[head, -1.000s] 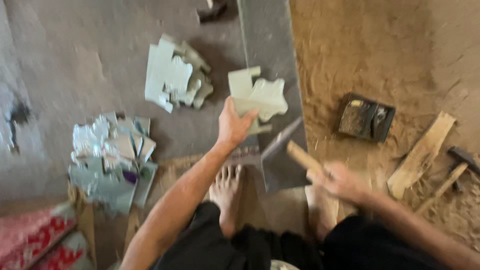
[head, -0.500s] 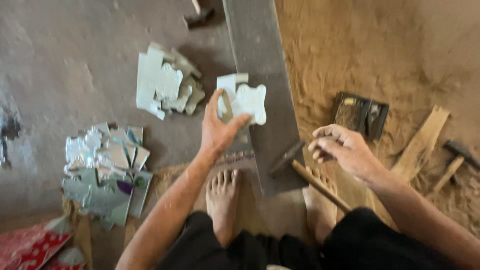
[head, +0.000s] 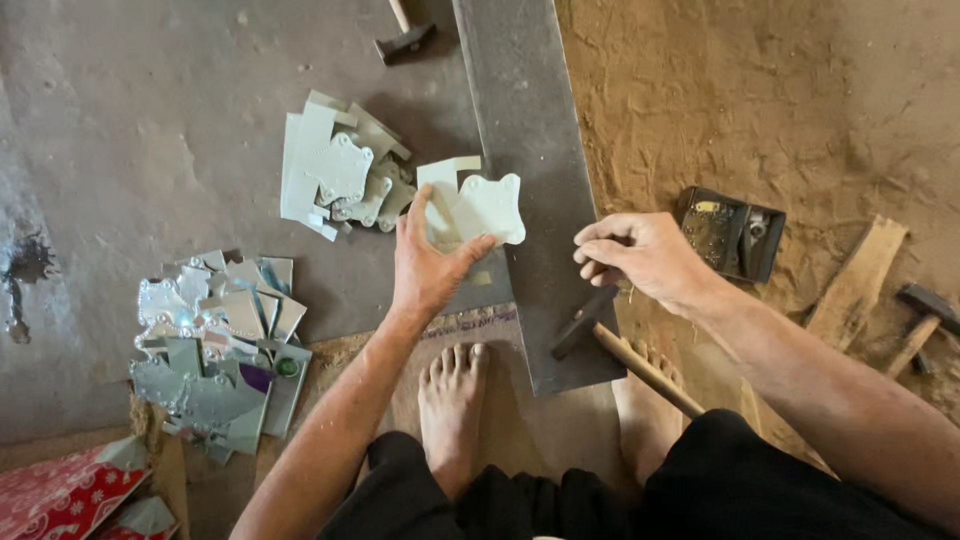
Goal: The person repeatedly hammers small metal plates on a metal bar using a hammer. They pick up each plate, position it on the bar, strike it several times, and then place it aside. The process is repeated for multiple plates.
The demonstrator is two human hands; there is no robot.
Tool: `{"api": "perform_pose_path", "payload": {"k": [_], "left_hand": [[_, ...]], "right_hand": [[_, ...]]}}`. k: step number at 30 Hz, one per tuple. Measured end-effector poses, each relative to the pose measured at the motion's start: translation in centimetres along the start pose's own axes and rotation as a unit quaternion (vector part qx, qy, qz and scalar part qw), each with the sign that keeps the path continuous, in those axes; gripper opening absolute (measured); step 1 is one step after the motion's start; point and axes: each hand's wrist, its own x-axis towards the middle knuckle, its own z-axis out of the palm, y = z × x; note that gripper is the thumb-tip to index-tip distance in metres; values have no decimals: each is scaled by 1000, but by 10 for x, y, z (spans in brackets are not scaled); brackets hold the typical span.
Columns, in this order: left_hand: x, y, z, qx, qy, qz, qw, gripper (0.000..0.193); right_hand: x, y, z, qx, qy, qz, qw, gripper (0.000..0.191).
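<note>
Right now the left hand (head: 428, 268) pinches a pale scalloped sheet-metal cutout (head: 483, 208) between thumb and fingers, holding it at the edge of the long dark steel slab (head: 525, 130). Right hand (head: 645, 258) hovers, fingers curled together (holding nothing I can see), above the wooden-handled hammer (head: 600, 338). Better to seat the cutout flat first.
</note>
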Motion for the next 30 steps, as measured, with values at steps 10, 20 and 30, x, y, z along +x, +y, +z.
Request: {"api": "perform_pose_path", "payload": {"k": [10,20,30], "left_hand": [[5,13,4,-4,-6,27,1000,109],[8,34,26,46,-30,-8,998,113],[3,43,22,95,-50,-27,994,116]], "right_hand": [[34,12,28,-512,80,-354,778,23],[-35,49,-28,-324,46,-21,945,36],[-104,82,-33,-505,-4,120,855,52]]}}
